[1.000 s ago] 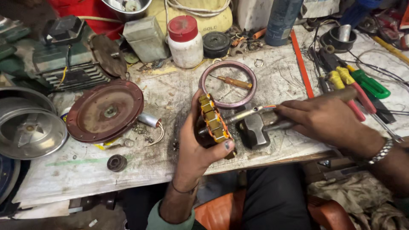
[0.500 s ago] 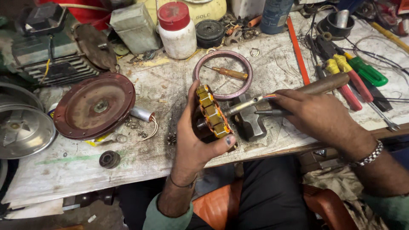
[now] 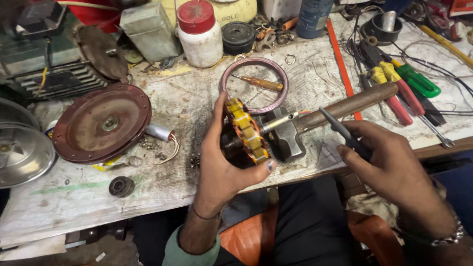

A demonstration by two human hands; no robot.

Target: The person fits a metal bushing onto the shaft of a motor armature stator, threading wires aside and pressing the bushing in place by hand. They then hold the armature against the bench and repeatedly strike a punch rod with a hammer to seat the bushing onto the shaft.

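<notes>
My left hand (image 3: 221,167) grips a round motor stator (image 3: 246,130) with yellow and orange windings, held on edge above the bench's front edge; a metal shaft (image 3: 278,122) sticks out of it to the right. My right hand (image 3: 389,167) holds a thin dark metal tool (image 3: 340,128), its tip pointing up and left toward the shaft without touching it. A hammer with a wooden handle (image 3: 345,106) lies on the bench just behind both hands, its steel head (image 3: 288,140) beside the stator.
A brown round cover plate (image 3: 101,123) lies to the left, a maroon ring (image 3: 253,83) with a small screwdriver inside it sits behind the stator. Screwdrivers and pliers (image 3: 399,86) lie at right. A white red-capped jar (image 3: 199,32) stands at the back. Shiny metal bowl (image 3: 19,152) at far left.
My right hand has pulled back to the right, off the shaft, now holding the thin tool clear of the stator. The left hand keeps its grip on the stator.
</notes>
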